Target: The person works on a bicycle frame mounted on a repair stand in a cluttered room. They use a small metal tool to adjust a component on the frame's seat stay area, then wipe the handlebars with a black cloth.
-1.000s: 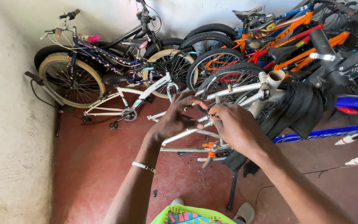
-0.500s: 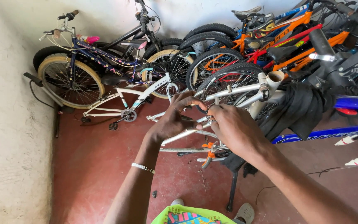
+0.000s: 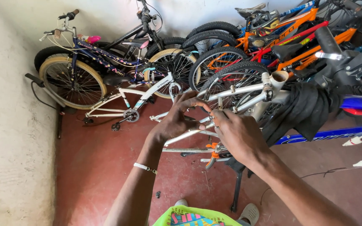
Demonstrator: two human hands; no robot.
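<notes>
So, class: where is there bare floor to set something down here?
Bare red floor lies between the left wall and the left hand, below the white bike frame. Crowded: the parked bicycles behind, and around the silver frame under the right hand.

Red floor [image 3: 97, 167]. White wall [image 3: 5, 125] at left. Parked along it: cream-tyred bike [image 3: 72, 79], white frame [image 3: 126, 100], orange bikes [image 3: 290, 37], blue frame [image 3: 357, 104].
</notes>
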